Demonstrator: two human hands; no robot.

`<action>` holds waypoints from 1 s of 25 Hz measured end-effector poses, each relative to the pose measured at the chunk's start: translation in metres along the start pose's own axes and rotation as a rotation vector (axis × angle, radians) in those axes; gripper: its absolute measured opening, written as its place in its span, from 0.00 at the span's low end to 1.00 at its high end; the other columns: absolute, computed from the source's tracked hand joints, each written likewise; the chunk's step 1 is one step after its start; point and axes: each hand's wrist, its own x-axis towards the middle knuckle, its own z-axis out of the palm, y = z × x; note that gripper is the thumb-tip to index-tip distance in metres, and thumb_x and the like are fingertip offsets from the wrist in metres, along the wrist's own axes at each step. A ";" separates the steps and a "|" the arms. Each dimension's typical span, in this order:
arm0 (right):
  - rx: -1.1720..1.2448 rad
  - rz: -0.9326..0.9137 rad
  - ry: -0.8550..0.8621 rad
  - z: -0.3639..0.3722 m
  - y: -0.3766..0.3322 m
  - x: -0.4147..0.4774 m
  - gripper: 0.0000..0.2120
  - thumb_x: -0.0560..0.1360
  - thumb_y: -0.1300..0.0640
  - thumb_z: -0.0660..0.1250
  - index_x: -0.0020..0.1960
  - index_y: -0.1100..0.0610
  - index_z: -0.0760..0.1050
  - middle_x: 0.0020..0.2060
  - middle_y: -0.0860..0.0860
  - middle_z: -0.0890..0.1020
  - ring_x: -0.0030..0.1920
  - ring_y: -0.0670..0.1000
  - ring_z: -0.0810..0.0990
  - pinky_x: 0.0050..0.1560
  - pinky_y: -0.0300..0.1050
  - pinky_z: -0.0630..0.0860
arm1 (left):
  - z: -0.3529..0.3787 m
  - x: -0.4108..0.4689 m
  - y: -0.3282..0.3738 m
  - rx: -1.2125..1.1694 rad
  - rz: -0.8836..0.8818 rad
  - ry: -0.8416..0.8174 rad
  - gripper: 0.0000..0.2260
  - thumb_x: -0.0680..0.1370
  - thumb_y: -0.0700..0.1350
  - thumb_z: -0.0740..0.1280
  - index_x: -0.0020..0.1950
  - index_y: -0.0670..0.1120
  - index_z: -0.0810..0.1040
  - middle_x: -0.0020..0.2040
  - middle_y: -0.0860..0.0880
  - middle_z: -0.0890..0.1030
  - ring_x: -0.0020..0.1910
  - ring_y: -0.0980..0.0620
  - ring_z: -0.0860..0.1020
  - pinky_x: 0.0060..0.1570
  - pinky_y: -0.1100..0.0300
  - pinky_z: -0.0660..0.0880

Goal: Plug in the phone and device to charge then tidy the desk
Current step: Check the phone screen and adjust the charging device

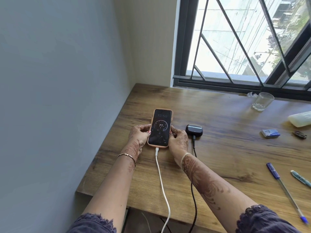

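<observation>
1. Head view: my desk [218,148] sits in a corner. The grey wall [58,98] runs along its left edge and the window [235,39] along its far edge. The near edge ends under my forearms.
2. Bare wood lies beyond the phone [160,127] up to the window, and between the device [194,130] and the clutter on the right.
3. That clutter is a glass [262,101] near the window, a pale bottle [300,118], a small blue box [271,133], and two pens, the blue pen [286,190] and the teal pen [301,178], toward the front.
4. The phone is near the left edge, screen up and lit, and both my hands hold it. My left hand [140,133] curls round its left side and my right hand [178,140] pinches its right side. It may rest flat on the wood; I cannot tell.
5. The white cable [162,182] is plugged into the phone's near end and runs between my forearms and over the near edge.
6. The device, a dark case, sits just right of my right hand without touching it. The black cable [193,190] enters its near side and passes under my right forearm.
</observation>
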 end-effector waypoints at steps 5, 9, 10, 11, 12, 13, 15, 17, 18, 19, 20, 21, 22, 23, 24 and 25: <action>-0.161 -0.019 -0.005 -0.004 -0.003 -0.002 0.16 0.79 0.56 0.62 0.67 0.51 0.74 0.59 0.51 0.73 0.62 0.50 0.73 0.64 0.41 0.68 | 0.001 0.001 -0.001 0.041 -0.003 0.010 0.15 0.75 0.29 0.65 0.60 0.37 0.79 0.55 0.41 0.81 0.49 0.53 0.77 0.39 0.76 0.73; -0.240 -0.038 -0.011 -0.004 -0.005 0.001 0.15 0.79 0.57 0.62 0.65 0.52 0.76 0.60 0.53 0.74 0.62 0.53 0.75 0.63 0.44 0.70 | 0.002 0.005 -0.001 0.101 -0.016 0.022 0.14 0.74 0.30 0.66 0.58 0.39 0.80 0.55 0.41 0.82 0.49 0.53 0.78 0.48 0.68 0.74; -0.246 -0.036 -0.009 -0.005 -0.005 0.002 0.15 0.79 0.57 0.62 0.64 0.53 0.76 0.60 0.53 0.74 0.61 0.53 0.75 0.63 0.44 0.70 | 0.003 0.005 -0.001 0.112 -0.020 0.019 0.14 0.74 0.30 0.66 0.58 0.39 0.81 0.55 0.42 0.83 0.49 0.53 0.78 0.51 0.65 0.74; -0.252 -0.034 -0.008 -0.005 -0.006 0.002 0.15 0.79 0.57 0.63 0.64 0.53 0.77 0.60 0.53 0.74 0.61 0.53 0.75 0.63 0.44 0.70 | 0.003 0.005 0.000 0.121 -0.022 0.018 0.13 0.74 0.31 0.66 0.58 0.39 0.81 0.55 0.42 0.83 0.49 0.53 0.78 0.53 0.63 0.74; -0.255 -0.032 -0.007 -0.004 -0.006 0.002 0.14 0.79 0.57 0.63 0.64 0.53 0.77 0.60 0.53 0.74 0.61 0.53 0.75 0.62 0.44 0.70 | 0.003 0.006 0.000 0.125 -0.021 0.018 0.13 0.74 0.31 0.66 0.58 0.40 0.81 0.55 0.42 0.83 0.49 0.53 0.78 0.55 0.62 0.75; -0.255 -0.030 -0.004 -0.004 -0.006 0.002 0.14 0.79 0.57 0.63 0.64 0.54 0.77 0.60 0.53 0.74 0.61 0.54 0.75 0.62 0.44 0.70 | 0.002 0.006 0.000 0.123 -0.022 0.017 0.13 0.75 0.31 0.66 0.58 0.40 0.81 0.55 0.42 0.83 0.49 0.53 0.78 0.56 0.61 0.75; -0.260 -0.032 -0.005 -0.005 -0.008 0.001 0.15 0.79 0.57 0.62 0.64 0.55 0.77 0.60 0.54 0.74 0.62 0.54 0.75 0.63 0.44 0.70 | 0.002 0.006 -0.001 0.114 -0.025 0.010 0.14 0.75 0.31 0.66 0.58 0.39 0.81 0.55 0.42 0.83 0.50 0.53 0.78 0.58 0.59 0.75; -0.275 -0.037 -0.015 -0.006 -0.008 0.001 0.15 0.79 0.58 0.62 0.65 0.55 0.75 0.60 0.54 0.73 0.63 0.54 0.73 0.64 0.44 0.69 | 0.002 0.006 -0.001 0.098 -0.022 0.001 0.14 0.75 0.30 0.65 0.58 0.38 0.80 0.56 0.41 0.82 0.50 0.52 0.78 0.57 0.59 0.76; -0.284 -0.039 -0.023 -0.007 -0.008 0.001 0.15 0.79 0.58 0.61 0.66 0.55 0.75 0.61 0.54 0.72 0.63 0.53 0.73 0.64 0.44 0.68 | 0.003 0.006 -0.001 0.093 -0.017 0.000 0.14 0.75 0.30 0.65 0.58 0.38 0.80 0.56 0.40 0.82 0.50 0.52 0.78 0.54 0.61 0.76; -0.294 -0.044 -0.028 -0.008 -0.009 0.001 0.16 0.80 0.58 0.61 0.66 0.55 0.75 0.61 0.54 0.72 0.64 0.53 0.72 0.64 0.43 0.68 | 0.003 0.006 -0.001 0.095 -0.015 0.001 0.14 0.75 0.30 0.65 0.59 0.38 0.80 0.56 0.40 0.82 0.50 0.52 0.79 0.51 0.64 0.75; -0.301 -0.046 -0.030 -0.009 -0.009 0.001 0.16 0.80 0.58 0.61 0.66 0.55 0.74 0.61 0.54 0.72 0.64 0.53 0.71 0.64 0.43 0.67 | 0.003 0.005 -0.001 0.097 -0.015 0.003 0.14 0.75 0.30 0.65 0.59 0.38 0.80 0.56 0.41 0.82 0.52 0.50 0.80 0.51 0.65 0.75; -0.308 -0.047 -0.031 -0.009 -0.009 0.001 0.16 0.80 0.58 0.61 0.66 0.55 0.74 0.62 0.55 0.72 0.65 0.53 0.71 0.65 0.43 0.67 | 0.003 0.005 -0.001 0.097 -0.015 0.005 0.14 0.75 0.30 0.65 0.59 0.38 0.80 0.56 0.41 0.82 0.54 0.48 0.80 0.52 0.64 0.75; -0.310 -0.044 -0.035 -0.009 -0.009 0.002 0.16 0.80 0.58 0.61 0.66 0.56 0.74 0.62 0.55 0.72 0.65 0.53 0.71 0.65 0.42 0.67 | 0.002 0.005 -0.002 0.094 -0.014 0.005 0.14 0.75 0.31 0.65 0.59 0.38 0.80 0.56 0.41 0.82 0.56 0.47 0.80 0.54 0.63 0.75; -0.313 -0.042 -0.040 -0.009 -0.009 0.003 0.16 0.79 0.57 0.62 0.66 0.56 0.75 0.63 0.54 0.72 0.65 0.53 0.72 0.65 0.42 0.67 | 0.002 0.005 -0.003 0.098 -0.017 0.006 0.14 0.75 0.31 0.65 0.59 0.39 0.80 0.56 0.41 0.82 0.57 0.46 0.80 0.56 0.62 0.74; -0.306 -0.036 -0.045 -0.009 -0.009 0.004 0.16 0.79 0.57 0.62 0.66 0.56 0.75 0.63 0.54 0.72 0.65 0.53 0.72 0.65 0.42 0.67 | 0.002 0.004 -0.003 0.108 -0.020 0.010 0.14 0.75 0.31 0.65 0.59 0.39 0.80 0.56 0.41 0.82 0.57 0.46 0.80 0.57 0.61 0.74; -0.294 -0.032 -0.052 -0.009 -0.008 0.005 0.15 0.79 0.57 0.63 0.65 0.56 0.76 0.63 0.54 0.73 0.65 0.53 0.73 0.66 0.42 0.67 | 0.002 0.004 -0.002 0.118 -0.022 0.014 0.14 0.75 0.31 0.65 0.60 0.39 0.79 0.57 0.41 0.82 0.56 0.47 0.80 0.58 0.61 0.74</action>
